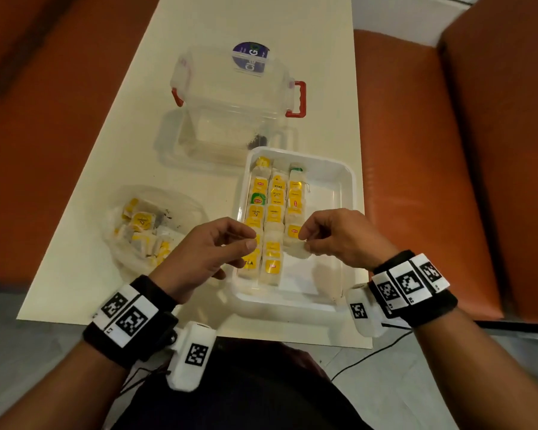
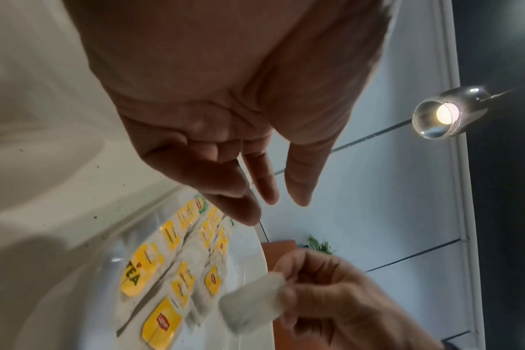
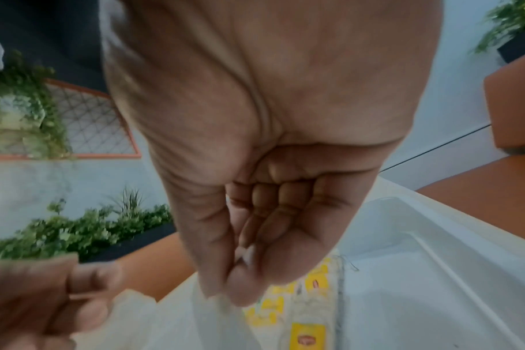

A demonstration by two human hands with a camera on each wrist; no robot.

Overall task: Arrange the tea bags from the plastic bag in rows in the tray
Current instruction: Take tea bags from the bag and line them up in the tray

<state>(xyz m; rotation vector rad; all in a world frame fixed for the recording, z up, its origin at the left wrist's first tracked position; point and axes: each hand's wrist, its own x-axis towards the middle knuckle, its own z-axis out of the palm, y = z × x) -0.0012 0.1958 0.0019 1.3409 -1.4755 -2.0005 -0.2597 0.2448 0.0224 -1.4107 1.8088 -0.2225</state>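
A white tray (image 1: 348, 181) sits on the cream table, with three rows of tea bags (image 1: 274, 212) with yellow tags filling its left half. My right hand (image 1: 305, 240) pinches a plain white tea bag (image 1: 300, 251) just above the near end of the third row; the left wrist view shows the same tea bag (image 2: 252, 305) hanging over the tray floor (image 2: 246, 260). My left hand (image 1: 250, 240) hovers over the tray's left rows, its fingers (image 2: 264, 189) loosely extended and holding nothing. Left of the tray lies the crumpled plastic bag (image 1: 143, 225) with several tea bags inside.
A clear storage box (image 1: 230, 97) with red latches stands behind the tray on its lid (image 1: 168, 144). The right half of the tray (image 3: 420, 260) holds nothing. Orange seats flank the narrow table on both sides. The table's near edge is close to my body.
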